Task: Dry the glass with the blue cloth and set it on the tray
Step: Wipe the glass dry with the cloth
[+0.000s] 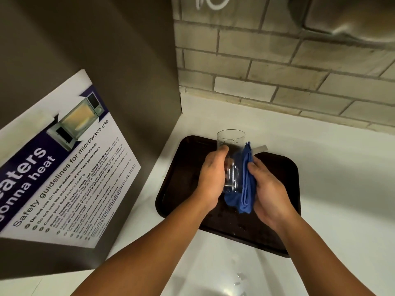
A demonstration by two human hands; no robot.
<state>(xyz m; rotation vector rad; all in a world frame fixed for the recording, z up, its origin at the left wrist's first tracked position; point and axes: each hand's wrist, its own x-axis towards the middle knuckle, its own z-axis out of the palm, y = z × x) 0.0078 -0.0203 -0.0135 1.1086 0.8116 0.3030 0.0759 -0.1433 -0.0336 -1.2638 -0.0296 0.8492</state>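
A clear drinking glass is held upright above a dark brown tray, its open rim up and small water drops on its wall. My left hand grips the glass from the left side. My right hand presses a folded blue cloth against the right side of the glass. The cloth hangs down below the glass base and wraps a little under it. The lower part of the glass is partly hidden by my fingers and the cloth.
The tray lies on a white counter in a corner. A brown panel with a microwave safety poster stands close on the left. A pale brick wall runs behind. Water drops lie on the counter near me.
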